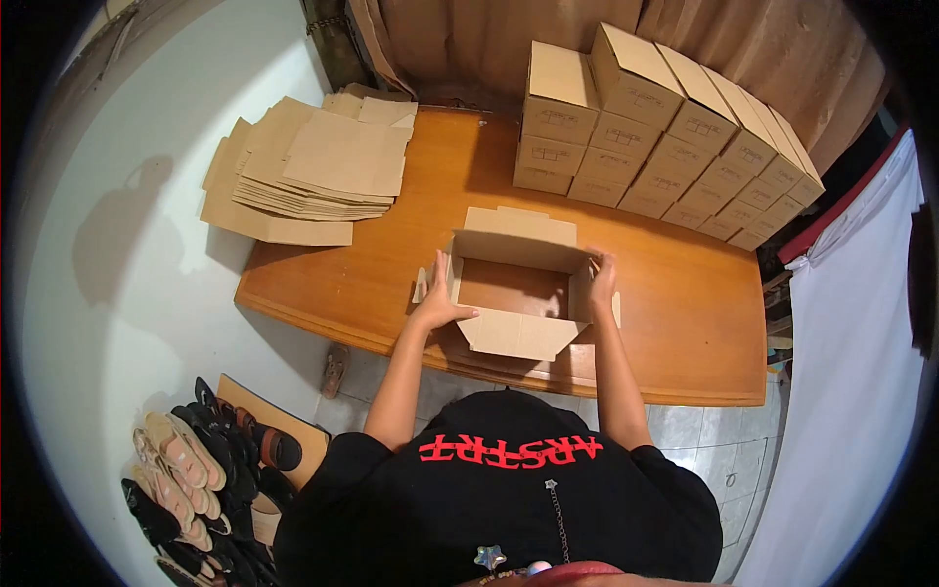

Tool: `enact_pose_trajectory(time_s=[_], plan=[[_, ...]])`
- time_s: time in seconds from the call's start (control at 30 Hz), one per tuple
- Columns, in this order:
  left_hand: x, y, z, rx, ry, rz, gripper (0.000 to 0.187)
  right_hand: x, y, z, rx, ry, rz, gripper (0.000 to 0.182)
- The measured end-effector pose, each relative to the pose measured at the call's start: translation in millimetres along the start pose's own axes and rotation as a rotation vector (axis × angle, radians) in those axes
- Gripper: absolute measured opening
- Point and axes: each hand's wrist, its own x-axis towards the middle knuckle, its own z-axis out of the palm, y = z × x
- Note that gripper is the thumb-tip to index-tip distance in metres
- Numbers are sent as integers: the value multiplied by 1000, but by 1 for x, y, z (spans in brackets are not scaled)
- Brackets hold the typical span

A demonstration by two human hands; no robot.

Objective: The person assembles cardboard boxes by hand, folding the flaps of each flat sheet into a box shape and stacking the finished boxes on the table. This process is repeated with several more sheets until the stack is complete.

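A cardboard box stands unfolded into a rectangle on the wooden table, in front of my body. Its front and back flaps are spread outward, and brown table wood shows through its inside. My left hand grips the left wall, fingers pointing up along it and thumb by the front flap. Against the right wall, my right hand holds the box from its outer side, fingers curving over the top edge. Small side flaps stick out beyond both hands.
Flat cardboard blanks lie piled at the table's back left. Closed boxes are stacked in rows at the back right. Shoes and sandals crowd the floor at lower left. A white curtain hangs at right.
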Motion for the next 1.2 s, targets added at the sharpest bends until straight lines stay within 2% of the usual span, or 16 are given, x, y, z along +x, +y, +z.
enact_pose_trajectory(time_s=[0.07, 0.1, 0.23, 0.33, 0.47, 0.57, 0.67, 0.7, 0.8, 0.9, 1.0, 1.07, 1.2], plan=[[-2, -2, 1, -62, 43, 28, 138, -1, 21, -13, 53, -95, -7, 53], [-3, -3, 2, -82, 64, 46, 138, -7, 10, -9, 76, -39, -60, 43], [0, -9, 2, -111, 93, 221, 130, -27, -32, -11, -428, -140, -117, 15], [-3, -6, -1, 8, 52, 153, 115, -35, -37, -12, -701, -199, -289, 16], [-7, 10, -8, 215, -69, 88, 103, -40, -35, -16, -869, -233, -350, 22], [-5, 14, -5, 346, -97, 89, 104, -43, -40, -15, -831, -126, -402, 24], [-8, 32, 4, 480, -77, 43, 109, -46, -46, -25, -891, 189, -380, 27], [-11, 38, 8, 536, -64, 45, 110, -50, -58, -27, -845, 274, -225, 31], [-12, 47, 16, 623, -87, 55, 119, -45, -43, -59, -768, 319, 256, 42], [-9, 40, 25, 644, -106, 74, 123, -43, -41, -79, -124, 187, 592, 48], [-7, 37, 28, 647, -106, 86, 124, -50, -53, -68, -5, -22, 435, 43], [-8, 35, 28, 617, -75, 113, 122, -52, -59, -47, -188, -95, 203, 28], [-8, 36, 26, 575, -103, 112, 118, -48, -48, -4, -593, -66, 30, 51]])
